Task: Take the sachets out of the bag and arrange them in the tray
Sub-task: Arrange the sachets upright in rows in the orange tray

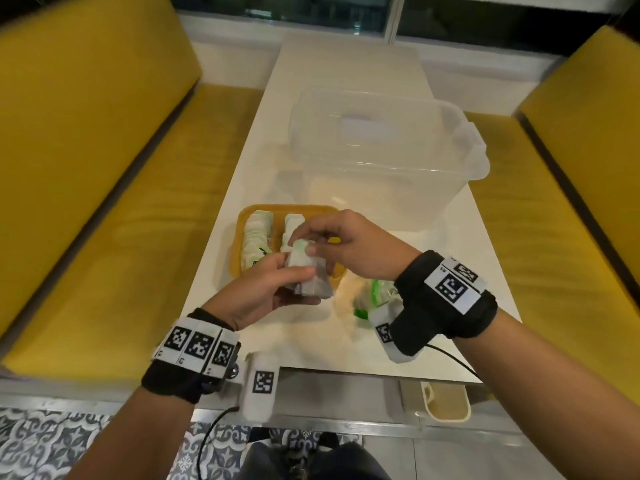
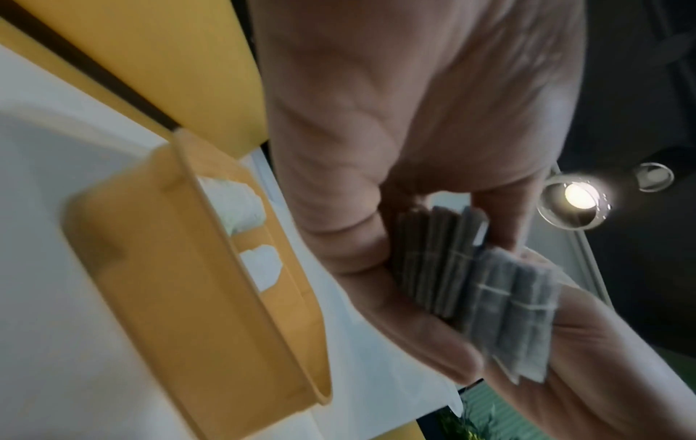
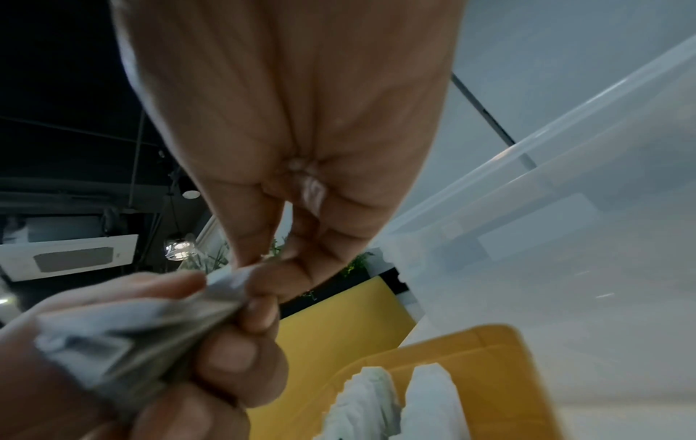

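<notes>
My left hand (image 1: 273,289) grips a stack of sachets (image 1: 308,271) just above the near edge of the yellow tray (image 1: 239,233). The stack's grey edges (image 2: 478,285) fan out between its fingers. My right hand (image 1: 332,237) pinches the top of that stack with thumb and fingertips (image 3: 260,285). Two rows of white sachets (image 1: 258,237) stand in the tray, seen also in the right wrist view (image 3: 391,407). The clear bag with green print (image 1: 374,296) lies on the table under my right wrist.
A large clear plastic box (image 1: 384,150) stands on the white table (image 1: 346,74) right behind the tray. Yellow benches (image 1: 86,168) flank the table on both sides. The table's near edge runs just below my wrists.
</notes>
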The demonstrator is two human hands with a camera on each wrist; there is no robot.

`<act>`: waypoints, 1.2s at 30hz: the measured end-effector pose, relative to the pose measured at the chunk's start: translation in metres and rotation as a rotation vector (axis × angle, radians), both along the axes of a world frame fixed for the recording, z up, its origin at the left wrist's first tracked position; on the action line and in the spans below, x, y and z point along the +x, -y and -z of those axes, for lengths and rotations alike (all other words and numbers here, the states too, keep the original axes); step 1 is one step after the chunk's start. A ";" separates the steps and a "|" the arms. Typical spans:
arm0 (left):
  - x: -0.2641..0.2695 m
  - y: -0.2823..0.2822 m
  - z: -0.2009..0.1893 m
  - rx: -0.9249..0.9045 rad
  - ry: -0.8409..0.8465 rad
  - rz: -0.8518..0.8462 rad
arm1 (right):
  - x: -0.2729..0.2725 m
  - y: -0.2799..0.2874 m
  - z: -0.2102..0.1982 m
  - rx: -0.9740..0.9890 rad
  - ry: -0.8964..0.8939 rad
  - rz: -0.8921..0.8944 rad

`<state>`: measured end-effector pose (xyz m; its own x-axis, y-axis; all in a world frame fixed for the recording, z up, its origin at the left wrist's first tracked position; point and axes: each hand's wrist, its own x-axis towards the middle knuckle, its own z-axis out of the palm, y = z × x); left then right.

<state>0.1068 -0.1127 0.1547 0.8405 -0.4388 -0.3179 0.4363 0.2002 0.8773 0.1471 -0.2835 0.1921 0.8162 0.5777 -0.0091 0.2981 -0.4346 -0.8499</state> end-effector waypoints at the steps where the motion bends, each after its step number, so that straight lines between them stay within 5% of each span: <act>1: 0.000 -0.004 0.000 -0.002 -0.007 -0.040 | 0.002 -0.007 0.000 -0.008 0.041 0.016; 12: -0.004 -0.038 0.007 -0.085 -0.003 -0.236 | 0.020 -0.043 -0.001 0.080 -0.187 0.087; 27: 0.009 -0.059 0.011 -0.113 -0.016 -0.446 | 0.037 -0.053 -0.013 0.148 -0.088 0.219; 36: 0.009 -0.066 0.016 -0.007 0.070 -0.515 | 0.062 -0.049 0.005 -0.262 0.007 0.151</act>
